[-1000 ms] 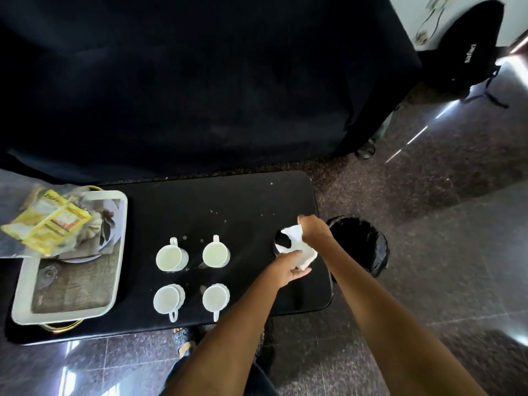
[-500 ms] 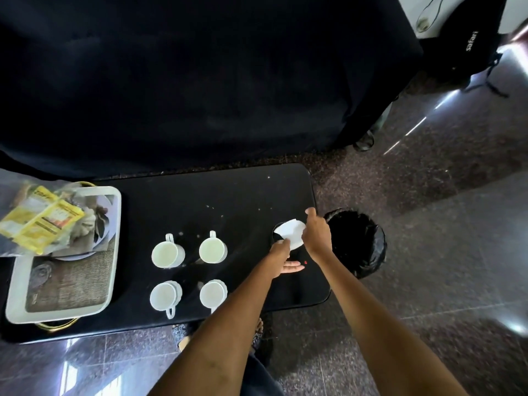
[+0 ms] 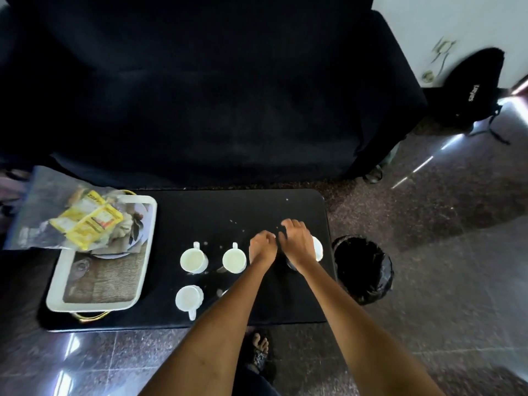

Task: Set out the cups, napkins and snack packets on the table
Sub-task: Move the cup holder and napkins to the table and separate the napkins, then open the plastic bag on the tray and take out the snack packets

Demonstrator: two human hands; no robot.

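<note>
Both hands have come off the white napkin [image 3: 317, 248] and drifted toward eleven o'clock across the black table [image 3: 200, 215]; it now peeks out at three o'clock of the right hand [image 3: 295, 241], seemingly tucked into a dark holder, mostly hidden. The left hand [image 3: 261, 245] hovers just beside the right, fingers loosely curled, holding nothing I can see. Whether the right pinches anything, I cannot tell. Cups [image 3: 234, 260] are set out; yellow snack packets [image 3: 88, 224] wait over the tray [image 3: 57, 290] at nine o'clock, probably next.
</note>
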